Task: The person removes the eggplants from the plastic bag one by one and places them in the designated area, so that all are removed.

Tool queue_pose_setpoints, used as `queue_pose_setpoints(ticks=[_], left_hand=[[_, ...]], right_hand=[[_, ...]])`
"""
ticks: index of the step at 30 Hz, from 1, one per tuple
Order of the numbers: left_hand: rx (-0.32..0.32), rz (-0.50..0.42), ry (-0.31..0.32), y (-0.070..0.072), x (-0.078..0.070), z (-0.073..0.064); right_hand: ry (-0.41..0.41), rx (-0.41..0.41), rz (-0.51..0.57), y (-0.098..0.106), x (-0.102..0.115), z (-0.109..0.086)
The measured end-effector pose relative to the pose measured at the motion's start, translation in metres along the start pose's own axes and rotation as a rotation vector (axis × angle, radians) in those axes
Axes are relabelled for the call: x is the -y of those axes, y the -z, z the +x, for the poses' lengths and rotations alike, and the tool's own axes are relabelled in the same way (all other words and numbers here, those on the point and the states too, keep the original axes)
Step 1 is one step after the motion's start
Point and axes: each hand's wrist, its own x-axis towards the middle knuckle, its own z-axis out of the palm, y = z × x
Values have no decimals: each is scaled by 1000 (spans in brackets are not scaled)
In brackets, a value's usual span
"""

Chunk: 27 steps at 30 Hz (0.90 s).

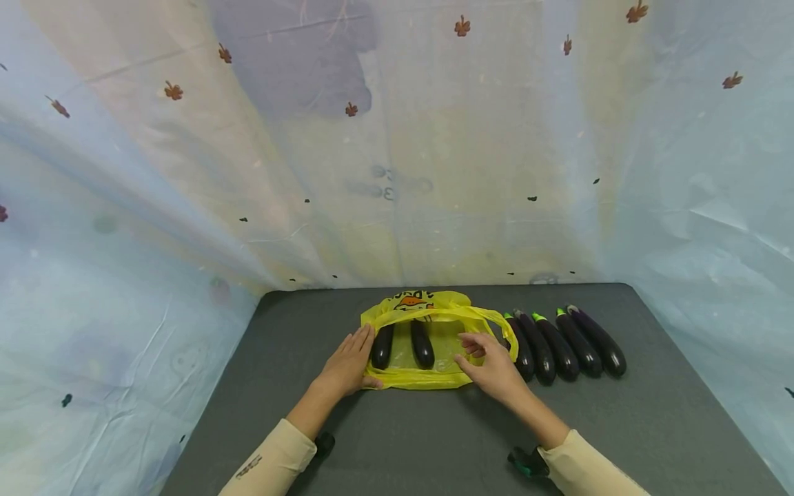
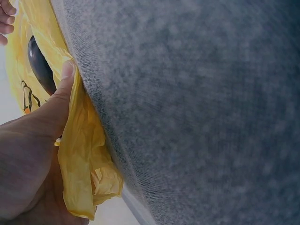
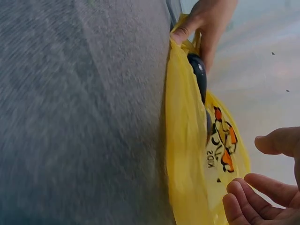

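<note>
A yellow plastic bag (image 1: 428,379) with an orange and black print lies spread on the dark table, its mouth facing me. Inside are two dark eggplants, one eggplant (image 1: 382,346) at the left side and another eggplant (image 1: 422,344) near the middle. My left hand (image 1: 349,362) lies with straight fingers along the bag's left side. Its thumb (image 2: 68,70) presses the front rim. Over the right part of the opening hovers my right hand (image 1: 493,366), fingers loosely bent and thumb apart, with nothing in its grasp.
Just right of the bag, several eggplants (image 1: 579,344) lie side by side in a row, the nearest partly behind a bag handle (image 1: 511,337). The grey table (image 1: 409,441) meets a patterned plastic sheet (image 1: 397,241) at the back and sides.
</note>
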Motion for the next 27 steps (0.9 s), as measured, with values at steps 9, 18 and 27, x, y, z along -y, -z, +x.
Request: queue_pose_setpoints(ticks=[9, 18, 27], left_hand=[[-7, -2, -3, -1, 0, 0], [-3, -4, 0, 0, 0, 0], [2, 20, -6, 2, -1, 0]], right_hand=[[-11, 23, 21, -23, 4, 11], [-35, 46, 7, -39, 5, 19], [-83, 67, -11, -52, 5, 25]])
